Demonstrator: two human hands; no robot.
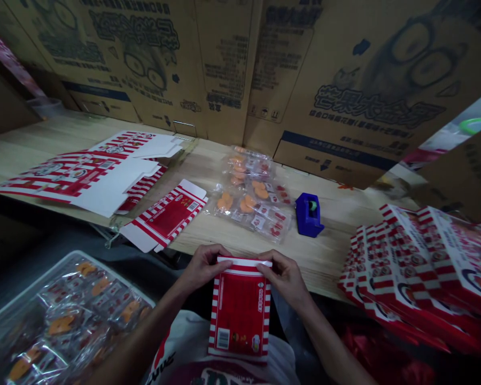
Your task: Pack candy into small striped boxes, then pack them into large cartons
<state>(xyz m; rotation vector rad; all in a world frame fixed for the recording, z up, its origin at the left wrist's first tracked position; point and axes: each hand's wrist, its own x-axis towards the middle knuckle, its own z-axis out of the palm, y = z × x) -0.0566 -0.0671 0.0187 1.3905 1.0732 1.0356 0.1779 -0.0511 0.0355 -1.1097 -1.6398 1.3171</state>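
The left hand [203, 267] and right hand [285, 279] grip the top end of a red-and-white striped carton [240, 313], fingers curled closed on either side; it hangs just off the near edge of the desk [328, 262]; its long axis points away from that edge.

Head-worn view — facing forward and down, close over the carton [240, 315].

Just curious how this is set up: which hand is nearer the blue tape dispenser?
Right hand, below and left of the blue tape dispenser; left hand sits farther left.
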